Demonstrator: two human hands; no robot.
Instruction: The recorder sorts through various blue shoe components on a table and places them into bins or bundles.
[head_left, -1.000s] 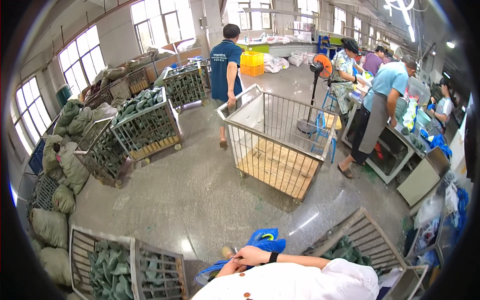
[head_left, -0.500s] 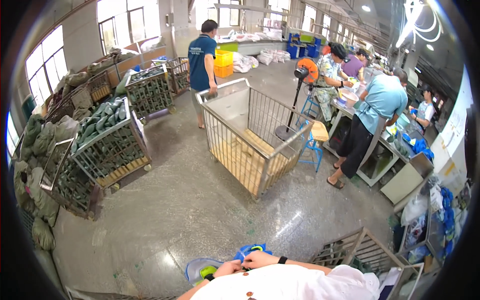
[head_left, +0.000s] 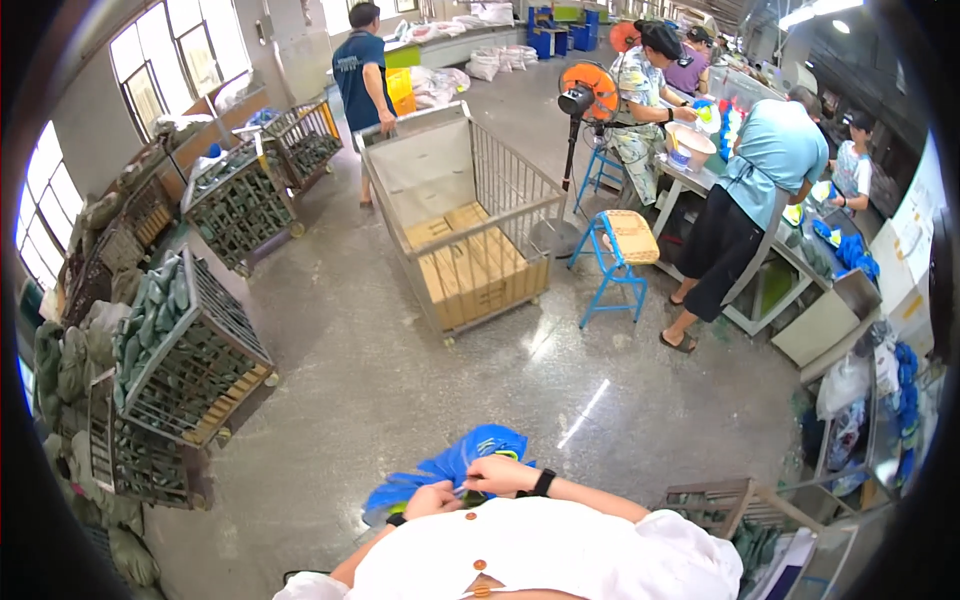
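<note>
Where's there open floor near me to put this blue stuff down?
Both hands hold the blue pieces. Bare floor lies just ahead, between the wire cart on the left and the blue stool on the right, short of the big empty cart. The right side by the workbenches is crowded.

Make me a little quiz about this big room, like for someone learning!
1. True or false: both hands, left hand and right hand, touch the blue fabric pieces.
2. What colour is the stool?
A red
B blue
C green
3. Fill in: the big wire cart with the wooden floor stands beside an orange ____.

Key: 1 true; 2 B; 3 fan.
</note>
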